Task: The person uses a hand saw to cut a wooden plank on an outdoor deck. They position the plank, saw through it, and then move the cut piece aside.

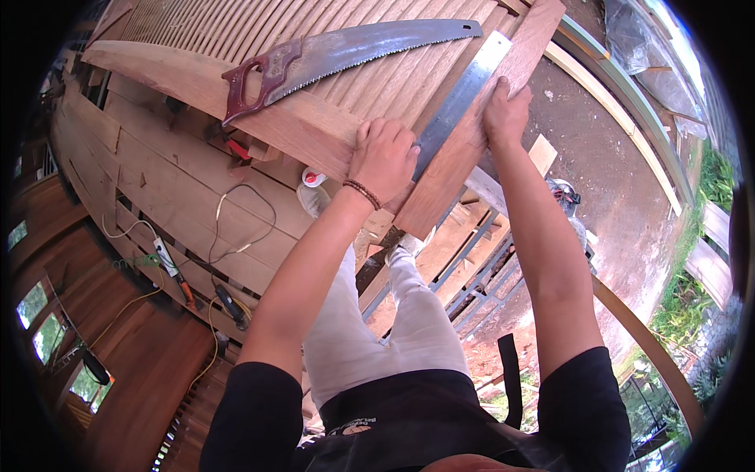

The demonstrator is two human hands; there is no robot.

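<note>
A slatted wooden panel (393,90) lies in front of me, framed by a flat wooden rail (307,130). Resting across its slats is a handsaw (354,57) with a brown handle, teeth toward me. A steel ruler (464,94) runs diagonally over the panel beside a wooden board (464,149) at the right. My right hand (507,116) grips that board's outer edge, thumb on top. At the rail's corner my left hand (384,161) rests with curled fingers, fingertips at the ruler's lower part; whatever they pinch is too small to make out.
Planks form a deck (189,189) at the left, with a power cable (244,224) and an orange-and-black corded tool (174,271). A small white-and-red cup (312,178) stands near my foot. Metal bars (480,271) lie below, and a power tool (565,197) sits at the right.
</note>
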